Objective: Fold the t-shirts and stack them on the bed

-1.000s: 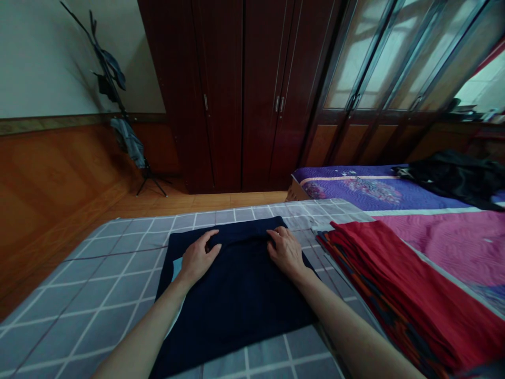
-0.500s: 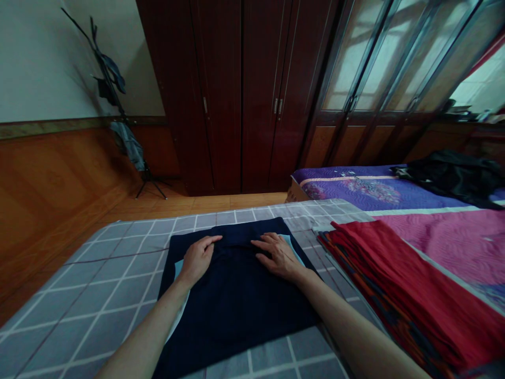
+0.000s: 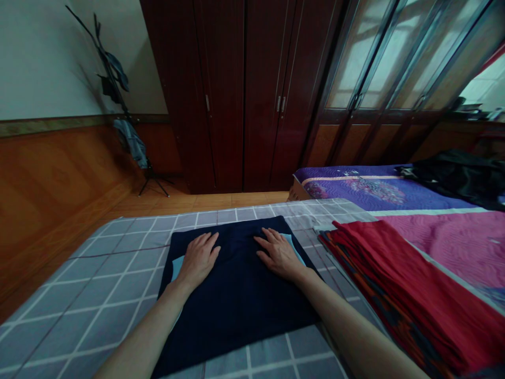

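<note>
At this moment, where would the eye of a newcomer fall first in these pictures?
Probably on the bright red cloth, lying folded in the right foreground. Next, perhaps, the navy cloth, near the middle on a grey checked cover, with the left grip and right grip resting open on it. Behind, the dark red wardrobe fills the upper centre.
</note>
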A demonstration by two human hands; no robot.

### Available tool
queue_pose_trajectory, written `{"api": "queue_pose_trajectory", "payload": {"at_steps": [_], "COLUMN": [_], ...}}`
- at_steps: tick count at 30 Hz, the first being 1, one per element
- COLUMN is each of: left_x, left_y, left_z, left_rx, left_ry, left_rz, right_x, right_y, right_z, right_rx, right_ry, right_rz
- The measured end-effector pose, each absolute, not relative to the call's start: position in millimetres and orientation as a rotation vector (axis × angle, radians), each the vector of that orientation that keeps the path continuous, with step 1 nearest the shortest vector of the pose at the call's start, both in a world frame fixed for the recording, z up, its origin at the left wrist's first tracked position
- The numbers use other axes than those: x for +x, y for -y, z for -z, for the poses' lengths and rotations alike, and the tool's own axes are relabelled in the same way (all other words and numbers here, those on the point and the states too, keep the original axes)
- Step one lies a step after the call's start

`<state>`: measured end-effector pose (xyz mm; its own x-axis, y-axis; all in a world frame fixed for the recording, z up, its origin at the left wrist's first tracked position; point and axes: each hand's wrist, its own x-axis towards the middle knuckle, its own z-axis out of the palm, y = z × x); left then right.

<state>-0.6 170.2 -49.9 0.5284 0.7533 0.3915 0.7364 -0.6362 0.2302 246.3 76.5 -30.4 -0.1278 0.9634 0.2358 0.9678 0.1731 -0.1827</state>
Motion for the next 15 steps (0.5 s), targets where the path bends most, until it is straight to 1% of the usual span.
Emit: {"api": "queue_pose_trajectory", "payload": {"at_steps": [4, 8, 11, 15], "left_x": [-1.8, -1.2, -1.4, -2.6], "left_y": [-170.7, -170.7, -171.4, -173.9], "left_z": [49.2, 48.3, 46.9, 46.5], "left_rx": [2.611, 2.494, 2.452, 2.419], "left_ry": [-1.371, -1.325, -1.294, -1.276], "left_rz": [-0.831, -0.830, -0.834, -0.858], "right_x": [250.2, 255.0, 255.5, 252.2], "right_y": [-79.4, -81.5, -80.9, -79.3], "right_z": [32.5, 32.1, 30.9, 29.6], "right_rx": [-1.815, -1.955, -2.011, -2.003], "right_ry": [1.952, 1.639, 1.644, 1.790], "right_rz": [0.120, 0.222, 0.202, 0.156]}}
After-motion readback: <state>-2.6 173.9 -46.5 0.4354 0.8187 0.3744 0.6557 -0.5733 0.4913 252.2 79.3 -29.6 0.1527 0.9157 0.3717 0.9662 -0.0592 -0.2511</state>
